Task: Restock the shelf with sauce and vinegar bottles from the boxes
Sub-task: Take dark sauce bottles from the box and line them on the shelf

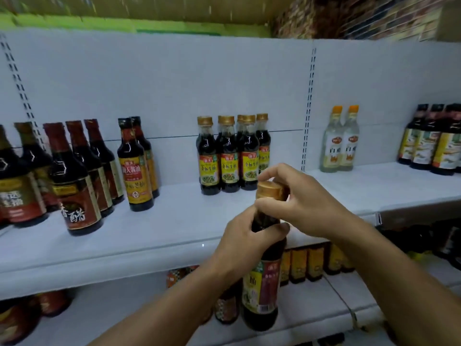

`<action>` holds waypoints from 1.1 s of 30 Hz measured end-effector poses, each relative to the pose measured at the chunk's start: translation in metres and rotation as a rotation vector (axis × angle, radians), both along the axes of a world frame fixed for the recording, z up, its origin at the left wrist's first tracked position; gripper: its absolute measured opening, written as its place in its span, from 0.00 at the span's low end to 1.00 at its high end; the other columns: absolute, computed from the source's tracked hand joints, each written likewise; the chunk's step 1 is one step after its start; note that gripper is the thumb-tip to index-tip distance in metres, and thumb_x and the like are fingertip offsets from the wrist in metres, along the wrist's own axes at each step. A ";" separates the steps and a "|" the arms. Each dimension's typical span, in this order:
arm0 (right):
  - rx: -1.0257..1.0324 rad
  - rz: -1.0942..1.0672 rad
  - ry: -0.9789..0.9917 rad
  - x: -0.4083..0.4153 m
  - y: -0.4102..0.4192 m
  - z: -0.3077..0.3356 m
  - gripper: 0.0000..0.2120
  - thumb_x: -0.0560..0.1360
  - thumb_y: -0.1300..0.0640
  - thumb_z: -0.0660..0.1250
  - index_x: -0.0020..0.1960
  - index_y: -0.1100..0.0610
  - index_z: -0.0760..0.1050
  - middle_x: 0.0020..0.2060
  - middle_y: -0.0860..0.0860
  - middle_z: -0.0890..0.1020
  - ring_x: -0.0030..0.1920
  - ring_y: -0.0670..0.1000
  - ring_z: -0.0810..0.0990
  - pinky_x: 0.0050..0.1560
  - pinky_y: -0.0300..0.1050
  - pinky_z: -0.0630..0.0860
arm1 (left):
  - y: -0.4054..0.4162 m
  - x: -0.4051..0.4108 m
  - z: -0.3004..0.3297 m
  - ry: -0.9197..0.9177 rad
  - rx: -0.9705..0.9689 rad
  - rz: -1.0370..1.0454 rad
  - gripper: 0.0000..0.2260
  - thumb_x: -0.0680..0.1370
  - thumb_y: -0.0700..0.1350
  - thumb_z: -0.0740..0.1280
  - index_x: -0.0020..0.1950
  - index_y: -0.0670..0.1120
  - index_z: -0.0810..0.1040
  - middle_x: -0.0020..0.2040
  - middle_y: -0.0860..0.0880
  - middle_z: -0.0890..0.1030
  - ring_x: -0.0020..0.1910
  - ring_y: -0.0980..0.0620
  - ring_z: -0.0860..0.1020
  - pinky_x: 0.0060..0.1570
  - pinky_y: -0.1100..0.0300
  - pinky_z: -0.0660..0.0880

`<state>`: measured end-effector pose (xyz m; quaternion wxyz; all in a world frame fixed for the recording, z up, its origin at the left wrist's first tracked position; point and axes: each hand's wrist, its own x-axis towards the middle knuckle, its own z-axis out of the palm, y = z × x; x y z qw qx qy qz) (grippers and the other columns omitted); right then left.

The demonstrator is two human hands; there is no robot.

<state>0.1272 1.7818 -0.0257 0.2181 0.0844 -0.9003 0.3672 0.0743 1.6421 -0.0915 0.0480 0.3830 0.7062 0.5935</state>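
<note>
Restock partly done: the white metal shelf (174,228) carries several bottle groups with wide bare gaps, and 1 dark soy-sauce bottle with a gold cap and yellow-red label (264,278) is in hand, upright in front of the shelf's near edge, not yet placed. Left hand (245,237) grip wraps its neck; right hand (301,203) fingertips pinch the cap. The cluster of matching gold-capped bottles (232,156) stands just beyond, 2 clear vinegar bottles with orange caps (340,141) far right; no boxes in view.

— where is this?
— a grocery shop aisle: white metal shelves (174,221) on slotted uprights (309,108), lined with labelled sauce bottles (229,156) and vinegar bottles (340,141), facing outward in rows.
</note>
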 end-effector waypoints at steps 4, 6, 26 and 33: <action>-0.047 -0.006 0.086 -0.014 0.002 0.028 0.18 0.70 0.48 0.72 0.57 0.47 0.72 0.45 0.46 0.80 0.43 0.45 0.80 0.40 0.40 0.75 | 0.005 -0.012 0.033 -0.025 0.038 -0.008 0.09 0.73 0.51 0.70 0.49 0.49 0.78 0.45 0.44 0.82 0.47 0.45 0.82 0.51 0.43 0.78; -0.066 -0.003 0.127 -0.020 0.005 0.040 0.18 0.70 0.48 0.73 0.57 0.47 0.73 0.45 0.46 0.80 0.44 0.46 0.80 0.41 0.40 0.74 | 0.008 -0.017 0.049 -0.035 0.061 -0.025 0.07 0.75 0.48 0.70 0.49 0.46 0.78 0.46 0.42 0.82 0.47 0.43 0.82 0.51 0.44 0.79; -0.354 0.080 0.077 -0.064 0.049 0.020 0.20 0.77 0.44 0.64 0.67 0.48 0.72 0.51 0.45 0.82 0.48 0.39 0.81 0.43 0.35 0.75 | 0.050 -0.073 0.131 -0.017 0.165 0.192 0.11 0.75 0.52 0.71 0.52 0.46 0.80 0.47 0.45 0.85 0.47 0.45 0.85 0.52 0.43 0.81; -0.320 0.162 -0.090 -0.079 0.043 -0.003 0.29 0.70 0.52 0.76 0.64 0.36 0.65 0.51 0.34 0.80 0.51 0.35 0.79 0.47 0.32 0.75 | 0.068 -0.097 0.126 -0.049 0.165 0.261 0.12 0.74 0.58 0.71 0.52 0.52 0.80 0.47 0.50 0.86 0.48 0.48 0.85 0.54 0.43 0.80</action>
